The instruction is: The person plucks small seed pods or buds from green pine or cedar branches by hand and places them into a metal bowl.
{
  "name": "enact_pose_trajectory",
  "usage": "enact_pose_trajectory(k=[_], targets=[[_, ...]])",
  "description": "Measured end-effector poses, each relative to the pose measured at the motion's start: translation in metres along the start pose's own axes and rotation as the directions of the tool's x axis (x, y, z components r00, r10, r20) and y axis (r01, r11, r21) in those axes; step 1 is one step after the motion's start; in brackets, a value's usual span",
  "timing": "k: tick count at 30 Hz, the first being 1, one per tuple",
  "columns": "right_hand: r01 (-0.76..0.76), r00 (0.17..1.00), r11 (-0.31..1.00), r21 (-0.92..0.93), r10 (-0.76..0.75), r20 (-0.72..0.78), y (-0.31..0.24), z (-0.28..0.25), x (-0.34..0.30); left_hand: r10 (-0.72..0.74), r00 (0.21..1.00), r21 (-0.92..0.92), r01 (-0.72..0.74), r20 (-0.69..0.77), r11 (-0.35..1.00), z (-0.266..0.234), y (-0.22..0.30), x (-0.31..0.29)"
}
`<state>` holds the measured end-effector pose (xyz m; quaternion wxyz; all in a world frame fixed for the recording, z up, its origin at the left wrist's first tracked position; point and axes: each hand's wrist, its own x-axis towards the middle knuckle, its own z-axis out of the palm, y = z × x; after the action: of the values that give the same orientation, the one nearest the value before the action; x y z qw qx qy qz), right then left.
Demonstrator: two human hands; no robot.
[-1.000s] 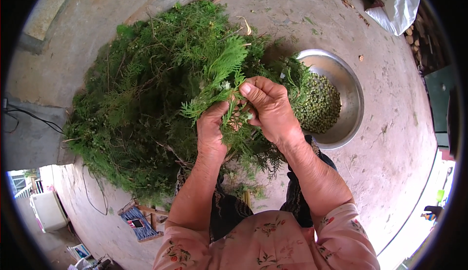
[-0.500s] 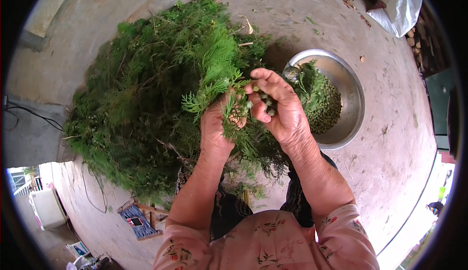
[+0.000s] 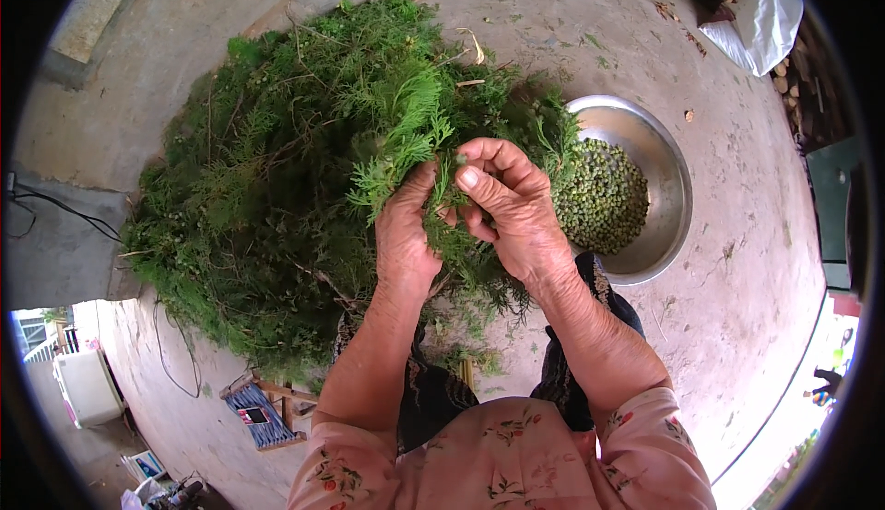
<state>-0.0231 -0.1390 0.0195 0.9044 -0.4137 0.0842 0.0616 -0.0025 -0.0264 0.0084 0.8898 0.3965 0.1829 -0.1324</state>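
Note:
A leafy evergreen branch (image 3: 380, 178) with flat, feathery sprays is gripped in my left hand (image 3: 404, 243), whose fingers are partly covered by the foliage. Close beside it, my right hand (image 3: 525, 220) pinches thumb and forefinger on a small green cone (image 3: 462, 159) at the sprigs. Its other fingers curl in, and the palm's contents are hidden. To the right is a wide metal basin (image 3: 680, 178) holding many small green cones (image 3: 604, 199). Some foliage overlaps the basin's left rim.
A large heap of cut evergreen branches (image 3: 249, 169) covers the concrete floor (image 3: 737, 197) on the left. A small stool with a blue woven seat (image 3: 263, 415) stands at lower left. A white sack (image 3: 761, 22) and stacked firewood (image 3: 807, 86) lie at far right.
My right hand has turned and closed its fingertips at the branch; the cones seen in its fingers before are now out of sight. The sprig over the basin has shifted left, uncovering more cones.

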Motion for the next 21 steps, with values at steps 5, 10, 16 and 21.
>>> enact_pose_trajectory(k=[5, 10, 16, 21], targets=[[0.014, 1.0, 0.996, -0.093, -0.012, 0.019, -0.002, 0.004, -0.001, 0.009, 0.997, 0.045, -0.005, -0.082, 0.999, 0.004, -0.001, -0.002], [0.049, 0.998, 0.987, -0.151, -0.054, -0.033, -0.007, 0.014, -0.004, -0.033, 0.996, 0.004, 0.033, 0.087, 0.999, -0.011, -0.006, 0.002], [0.229, 0.972, 0.896, -0.381, -0.191, 0.137, -0.001, 0.005, -0.002, 0.017, 0.999, 0.064, -0.015, -0.033, 0.998, -0.002, -0.004, -0.003], [0.429, 0.901, 0.653, -0.624, -0.358, 0.244, 0.001, 0.001, 0.002, 0.066, 0.998, -0.035, -0.067, -0.009, 0.997, -0.004, -0.007, 0.0]])
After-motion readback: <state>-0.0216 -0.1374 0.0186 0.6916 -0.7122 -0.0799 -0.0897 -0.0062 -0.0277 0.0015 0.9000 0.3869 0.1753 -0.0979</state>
